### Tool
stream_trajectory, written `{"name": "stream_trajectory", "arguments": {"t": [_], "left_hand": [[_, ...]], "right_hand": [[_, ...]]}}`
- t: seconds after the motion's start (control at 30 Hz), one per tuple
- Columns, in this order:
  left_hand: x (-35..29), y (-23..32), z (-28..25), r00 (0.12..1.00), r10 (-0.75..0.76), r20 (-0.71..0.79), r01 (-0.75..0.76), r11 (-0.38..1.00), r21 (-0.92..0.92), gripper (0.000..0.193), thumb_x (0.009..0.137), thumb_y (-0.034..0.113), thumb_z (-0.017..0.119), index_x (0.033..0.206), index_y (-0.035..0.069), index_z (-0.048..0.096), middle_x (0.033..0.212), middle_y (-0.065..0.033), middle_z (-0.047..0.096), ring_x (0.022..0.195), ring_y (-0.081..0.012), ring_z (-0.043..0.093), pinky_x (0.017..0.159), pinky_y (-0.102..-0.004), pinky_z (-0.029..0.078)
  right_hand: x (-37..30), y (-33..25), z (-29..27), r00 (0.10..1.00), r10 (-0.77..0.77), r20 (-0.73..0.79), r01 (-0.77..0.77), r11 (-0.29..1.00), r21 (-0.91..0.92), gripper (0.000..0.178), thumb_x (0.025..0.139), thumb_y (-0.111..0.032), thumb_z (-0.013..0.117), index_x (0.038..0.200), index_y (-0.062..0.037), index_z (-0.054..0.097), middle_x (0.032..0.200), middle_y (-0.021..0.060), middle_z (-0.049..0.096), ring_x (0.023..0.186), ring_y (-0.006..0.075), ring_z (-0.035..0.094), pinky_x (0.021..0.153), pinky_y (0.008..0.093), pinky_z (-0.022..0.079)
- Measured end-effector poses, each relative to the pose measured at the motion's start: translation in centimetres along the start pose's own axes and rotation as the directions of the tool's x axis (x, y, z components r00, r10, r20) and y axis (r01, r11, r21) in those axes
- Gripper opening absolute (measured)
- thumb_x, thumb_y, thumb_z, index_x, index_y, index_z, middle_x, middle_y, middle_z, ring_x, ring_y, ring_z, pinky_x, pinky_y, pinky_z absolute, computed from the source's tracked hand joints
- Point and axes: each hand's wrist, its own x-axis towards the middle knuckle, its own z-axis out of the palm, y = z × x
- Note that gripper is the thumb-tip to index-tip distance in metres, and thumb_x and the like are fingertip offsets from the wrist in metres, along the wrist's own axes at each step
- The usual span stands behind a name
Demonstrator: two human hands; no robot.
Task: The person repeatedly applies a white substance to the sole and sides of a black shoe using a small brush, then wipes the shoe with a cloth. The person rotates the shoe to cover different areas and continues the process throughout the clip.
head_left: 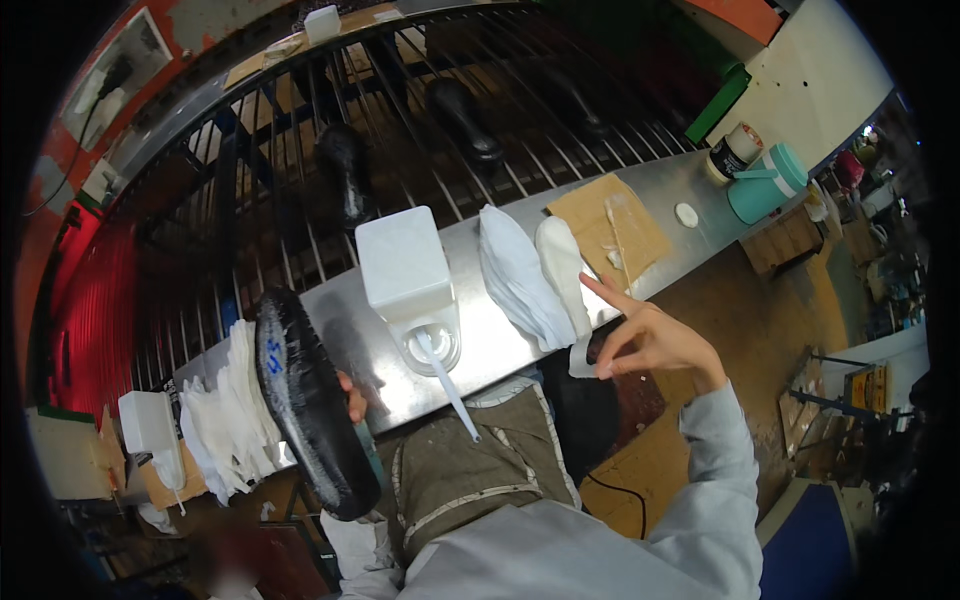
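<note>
My left hand (pixel 352 398) grips a black shoe upper on its last (pixel 312 400), sole side showing with blue handwritten marks. The shoe hides most of that hand; only some fingertips show at its edge. Over the bench's right part, my right hand (pixel 650 335) has thumb and fingers closed on a thin white piece (pixel 581 358). Its index finger stretches out to the edge of a white insole-shaped sheet (pixel 562 265). Beside that sheet lies a stack of white sheets (pixel 518 275). Between my hands stands a white glue dispenser (pixel 405 260), a pale-handled brush (pixel 452 392) in its cup.
Beyond the metal bench (pixel 345 320) runs a rack of metal rods (pixel 400 130) carrying black shoes (pixel 465 125). More white sheets (pixel 240 400) and a second dispenser (pixel 150 425) are at left. Brown cardboard (pixel 635 225), a white lid (pixel 686 215), a can (pixel 733 152) and a teal jug (pixel 768 187) stand right.
</note>
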Motion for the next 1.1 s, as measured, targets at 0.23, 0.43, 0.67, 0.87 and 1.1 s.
{"name": "stream_trajectory", "arguments": {"t": [0.23,0.43,0.67,0.87,1.1], "left_hand": [[5.6,1.1,7.9,0.995,0.094,0.024,-0.091,0.991,-0.1,0.047,0.101,0.035,0.058,0.132,0.003,0.042,0.105,-0.023,0.06,0.094,-0.0298,0.057,0.082,-0.0332,0.049],[15.3,2.8,10.1,0.963,-0.213,0.167,0.26,0.899,-0.353,0.062,0.103,0.029,0.056,0.152,0.007,0.025,0.114,-0.0274,0.057,0.096,-0.0326,0.06,0.087,-0.0359,0.055],[23.9,-5.7,9.7,0.879,-0.325,-0.348,0.219,0.925,-0.311,0.063,0.099,0.046,0.056,0.145,0.006,0.041,0.116,-0.0249,0.061,0.099,-0.034,0.065,0.086,-0.0446,0.058],[27.1,-11.3,6.8,0.755,-0.329,-0.567,0.249,0.944,-0.217,0.07,0.095,0.061,0.056,0.138,0.005,0.054,0.118,-0.0229,0.065,0.101,-0.0352,0.069,0.085,-0.0521,0.061],[27.7,-11.4,3.7,0.809,-0.467,-0.356,0.195,0.785,-0.588,0.073,0.096,0.065,0.053,0.142,0.009,0.053,0.131,-0.0204,0.062,0.111,-0.0386,0.066,0.09,-0.0585,0.059]], "right_hand": [[-5.2,0.4,2.9,0.952,0.03,0.304,-0.056,0.995,0.077,0.012,0.078,-0.012,0.083,0.09,-0.011,0.081,0.119,0.0093,0.073,0.125,0.029,0.063,0.09,0.0384,0.052],[-4.9,0.5,5.6,0.998,0.064,0.001,-0.064,0.996,0.062,0.01,0.079,-0.011,0.08,0.088,-0.0065,0.078,0.116,0.0137,0.074,0.106,0.0282,0.072,0.087,0.0365,0.055],[-5.2,-0.3,5.9,0.989,0.001,-0.145,0.007,0.999,0.052,0.011,0.078,-0.01,0.08,0.088,-0.0067,0.078,0.119,0.014,0.072,0.096,0.029,0.072,0.085,0.0358,0.056],[-7.2,0.2,6.9,0.99,0.044,-0.131,-0.027,0.991,0.132,0.01,0.077,-0.005,0.079,0.087,-0.0049,0.078,0.117,0.0091,0.074,0.099,0.0236,0.073,0.084,0.0339,0.057],[-10.7,2.0,9.2,0.808,0.39,0.443,-0.411,0.91,-0.052,0.012,0.082,-0.015,0.075,0.093,-0.0129,0.08,0.11,0.0057,0.076,0.096,0.0256,0.073,0.084,0.0342,0.056]]}}
